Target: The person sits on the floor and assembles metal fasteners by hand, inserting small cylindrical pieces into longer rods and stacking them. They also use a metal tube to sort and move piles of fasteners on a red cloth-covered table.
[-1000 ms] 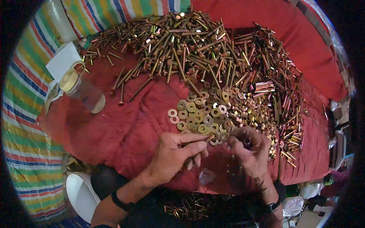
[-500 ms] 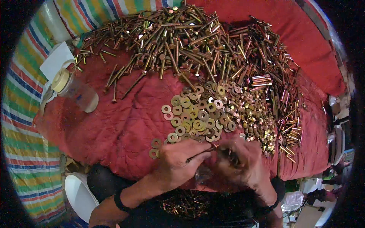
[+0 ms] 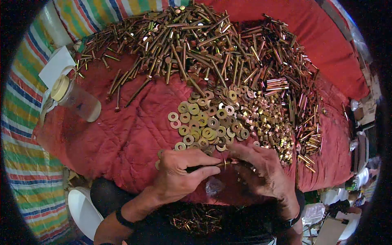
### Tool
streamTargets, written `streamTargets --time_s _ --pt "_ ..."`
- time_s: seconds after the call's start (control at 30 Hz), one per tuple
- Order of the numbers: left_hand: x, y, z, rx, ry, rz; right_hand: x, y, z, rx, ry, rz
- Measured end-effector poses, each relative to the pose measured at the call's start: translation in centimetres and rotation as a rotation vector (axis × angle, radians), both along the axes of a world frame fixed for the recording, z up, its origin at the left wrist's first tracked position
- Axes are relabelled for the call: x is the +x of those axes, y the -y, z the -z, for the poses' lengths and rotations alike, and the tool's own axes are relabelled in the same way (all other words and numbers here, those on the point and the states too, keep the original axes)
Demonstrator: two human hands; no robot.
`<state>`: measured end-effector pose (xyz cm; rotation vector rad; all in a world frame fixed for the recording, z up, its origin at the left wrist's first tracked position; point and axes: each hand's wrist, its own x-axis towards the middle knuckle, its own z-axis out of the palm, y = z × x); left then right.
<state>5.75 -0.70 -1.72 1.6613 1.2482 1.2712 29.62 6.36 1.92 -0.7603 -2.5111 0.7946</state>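
My left hand (image 3: 177, 173) pinches a thin metal bolt (image 3: 230, 163) between thumb and forefinger, its free end pointing right. A washer seems to sit around that bolt, just beyond my fingertips. My right hand (image 3: 265, 169) is at the bolt's free end, fingers apart and slightly blurred; whether they touch it I cannot tell. Behind both hands lies a spread of flat brass-coloured washers (image 3: 207, 132). Small metal sleeves or nuts (image 3: 271, 126) are heaped to the right of these. A small clear plastic piece (image 3: 214, 185) rests on the red cloth below my hands.
A large heap of long bolts (image 3: 196, 36) curves across the back and right of the red padded cloth (image 3: 134, 139). A clear jar with a cream lid (image 3: 79, 100) lies tilted at left, beside white paper (image 3: 57, 67). More bolts (image 3: 196, 220) lie low in front of me.
My right hand's fingers have spread and shifted slightly right. My left hand has turned, so the bolt now lies nearly level with its washer showing. The whole view has shifted a little.
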Motion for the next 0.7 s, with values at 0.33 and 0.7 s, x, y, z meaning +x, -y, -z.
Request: streamTargets --time_s 0.33,0.7 --pt "-0.4 0.2 -0.4 -0.079 0.01 0.039 0.7 0.0 -0.3 -0.016 0.068 0.025" --pt "0.0 0.7 -1.9 -0.461 0.296 0.018 -2.6 1.6 -0.2 -0.871 -1.177 0.401"
